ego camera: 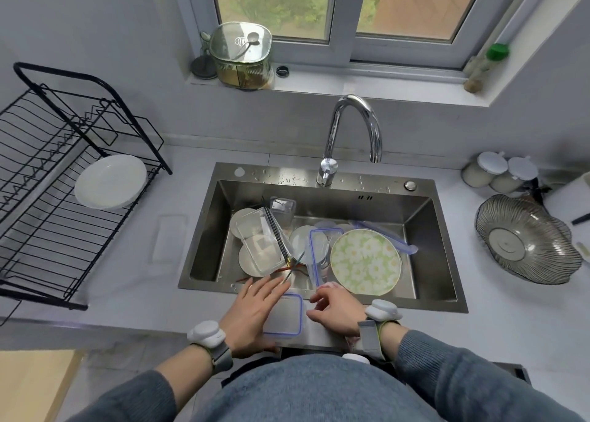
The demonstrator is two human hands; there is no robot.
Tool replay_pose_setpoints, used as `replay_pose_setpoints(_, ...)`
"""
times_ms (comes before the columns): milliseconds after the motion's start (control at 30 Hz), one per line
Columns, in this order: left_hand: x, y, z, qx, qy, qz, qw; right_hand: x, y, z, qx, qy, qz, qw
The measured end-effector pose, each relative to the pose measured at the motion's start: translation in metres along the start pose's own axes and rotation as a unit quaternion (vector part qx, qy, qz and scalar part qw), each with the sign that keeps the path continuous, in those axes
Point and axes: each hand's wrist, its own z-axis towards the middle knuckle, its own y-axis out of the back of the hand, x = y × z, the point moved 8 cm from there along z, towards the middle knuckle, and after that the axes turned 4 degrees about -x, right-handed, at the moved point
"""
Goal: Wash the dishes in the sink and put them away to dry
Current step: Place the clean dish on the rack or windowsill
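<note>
I see the rack (64, 179) left, sink (447, 300) crowded, chopsticks (277, 235) angled away, left hand (255, 313) flat on lid (284, 316), right hand (338, 310) fingers loose

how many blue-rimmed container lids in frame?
3. One blue-rimmed lid lies under the left hand at the sink's near edge; one stands among the dishes; one lies behind the floral plate. More may be buried.
</note>
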Motion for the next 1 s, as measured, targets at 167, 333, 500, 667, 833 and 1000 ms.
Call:
replay_pose_setpoints(167,0.042,0.023,-0.029,-0.104,0.184,-0.163,0.964,0.000,-0.021,0.001,0.033,-0.049,0.031,0.998)
replay_pose_setpoints(333,0.078,-0.018,-0.061,-0.042,0.419,-0.405,0.811,0.003,-0.034,0.001,0.061,-0.078,0.056,0.993)
replay_pose_setpoints(500,0.074,-0.029,-0.058,-0.081,0.431,-0.454,0.775,0.003,-0.029,0.004,0.033,-0.073,0.067,0.995)
replay_pose_setpoints(667,0.064,-0.025,-0.047,-0.063,0.402,-0.399,0.821,-0.016,-0.021,0.009,0.002,-0.062,0.025,0.998)
replay_pose_setpoints(833,0.059,-0.030,-0.041,-0.034,0.374,-0.356,0.856,-0.023,-0.014,0.013,-0.032,-0.038,0.004,0.999)
replay_pose_setpoints(1000,0.053,-0.034,-0.033,0.004,0.348,-0.293,0.891,-0.028,-0.024,0.016,0.011,-0.032,-0.036,0.999)
